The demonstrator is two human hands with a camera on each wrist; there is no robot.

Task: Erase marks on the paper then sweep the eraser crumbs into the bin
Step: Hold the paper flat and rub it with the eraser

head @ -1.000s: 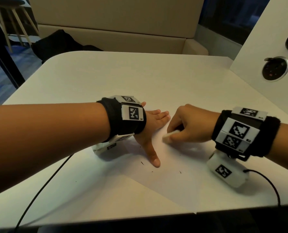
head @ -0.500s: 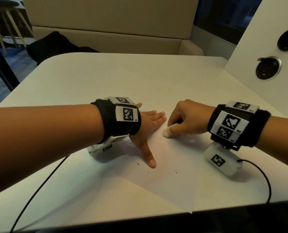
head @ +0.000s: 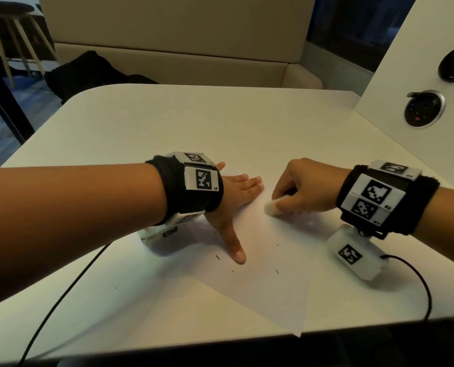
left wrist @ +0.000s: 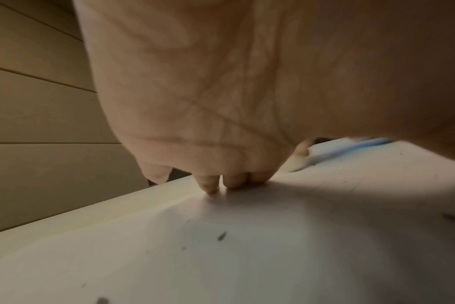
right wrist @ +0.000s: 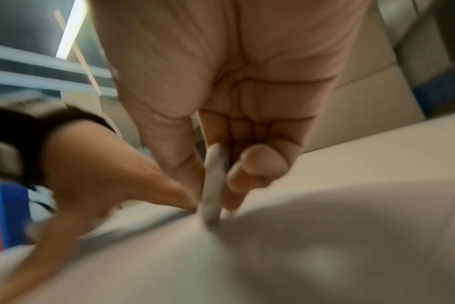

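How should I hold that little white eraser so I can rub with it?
Pinch the eraser by its two flat, wide faces, coming down from above, as the right hand does: thumb on one face, fingertips on the other. It is thin and stands on edge, so a narrow edge stays free to rub the paper. The left hand presses the sheet flat.

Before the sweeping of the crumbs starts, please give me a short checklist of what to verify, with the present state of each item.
1. Paper held flat: ok, left hand presses on it with straight, spread fingers.
2. Eraser gripped: ok, right hand pinches it against the paper.
3. Marks erased: cannot tell, the spot under the eraser is blurred.
4. Crumbs located: ok, dark specks lie near the left thumb and on the table.
5. Bin within reach: cannot tell, no bin is in view.
6. Right hand free for sweeping: not ok, it holds the eraser.
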